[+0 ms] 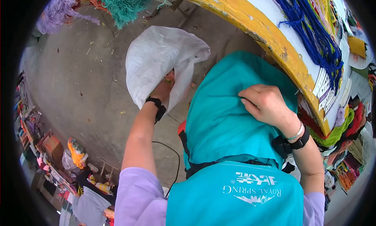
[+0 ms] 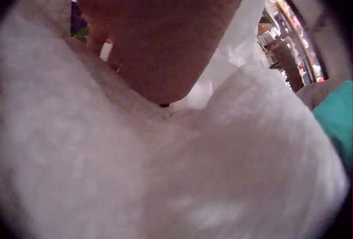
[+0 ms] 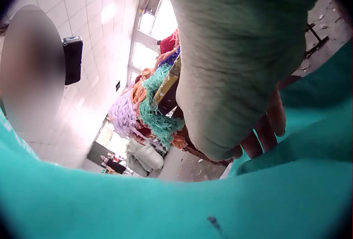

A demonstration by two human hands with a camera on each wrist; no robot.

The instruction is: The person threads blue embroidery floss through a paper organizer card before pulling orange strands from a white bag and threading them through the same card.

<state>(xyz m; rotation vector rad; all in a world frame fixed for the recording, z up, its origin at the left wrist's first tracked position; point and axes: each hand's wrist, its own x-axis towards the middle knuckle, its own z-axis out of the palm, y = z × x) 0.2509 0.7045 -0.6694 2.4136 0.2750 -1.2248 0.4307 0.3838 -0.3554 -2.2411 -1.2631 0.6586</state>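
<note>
In the head view a white bag (image 1: pixel 150 53) is held out over the floor, and the left hand (image 1: pixel 162 90) reaches into its opening, its fingers hidden inside. Something orange-red (image 1: pixel 169 76) shows by those fingers. White bag material (image 2: pixel 220 167) fills much of the left wrist view below the left hand (image 2: pixel 160 35). Over the lap, the right hand (image 1: pixel 266 104) rests on the teal apron (image 1: pixel 235 128) with fingers bent loosely, holding nothing visible. The right wrist view shows the right hand (image 3: pixel 242 73) against the teal cloth (image 3: pixel 138 206).
A yellow-edged table (image 1: pixel 250 20) with blue yarn (image 1: pixel 313 34) curves along the upper right. Purple yarn (image 1: pixel 58 14) and teal yarn (image 1: pixel 124 6) hang at the upper left. A black cable (image 1: pixel 177 155) lies beside the lap. Mixed bundles stand at the lower left.
</note>
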